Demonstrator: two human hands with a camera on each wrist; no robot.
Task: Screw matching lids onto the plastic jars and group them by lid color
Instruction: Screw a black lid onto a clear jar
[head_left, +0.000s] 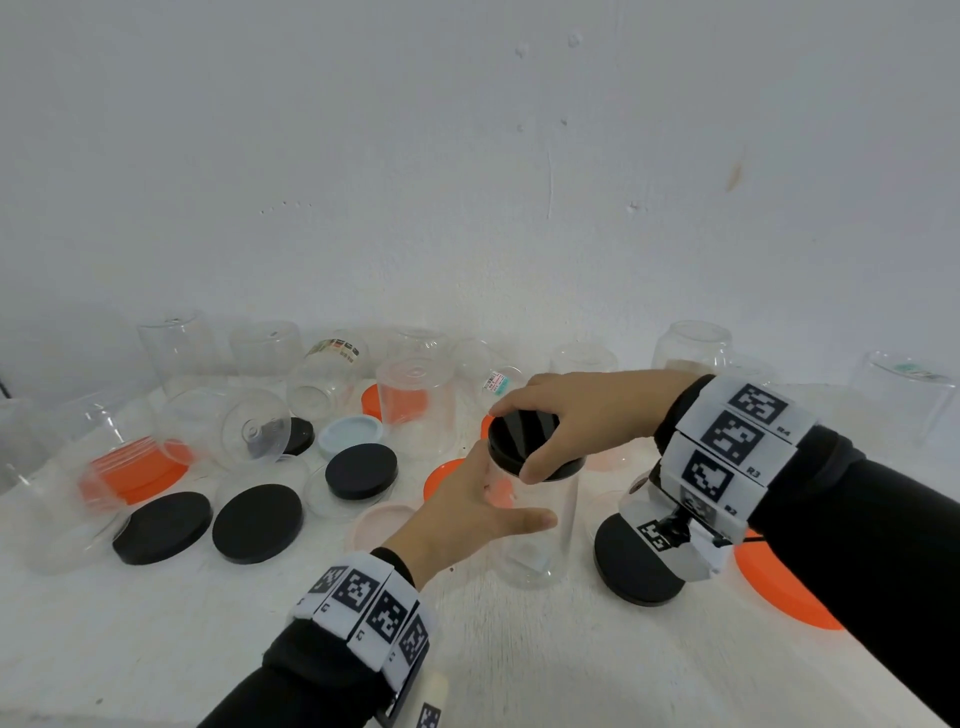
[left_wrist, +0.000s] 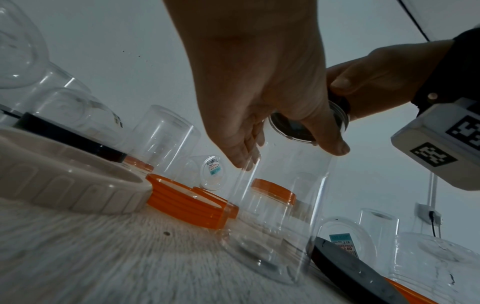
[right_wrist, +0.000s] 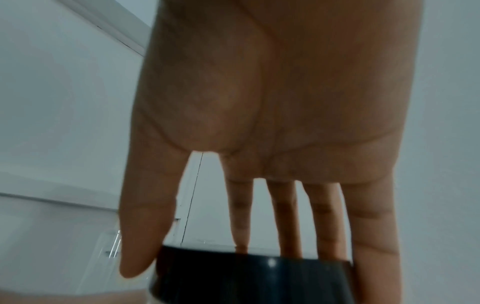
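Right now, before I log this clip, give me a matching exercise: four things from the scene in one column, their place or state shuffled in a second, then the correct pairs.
Things
1. left hand
2. right hand
3. light blue lid
4. labelled jar

Place or state
A. lying loose on the table, hollow side up
B. gripping the black lid from above
C. wrapped round the clear jar, steadying it
D. standing upside down near the wall

Pairs: 1-C, 2-B, 3-A, 4-D
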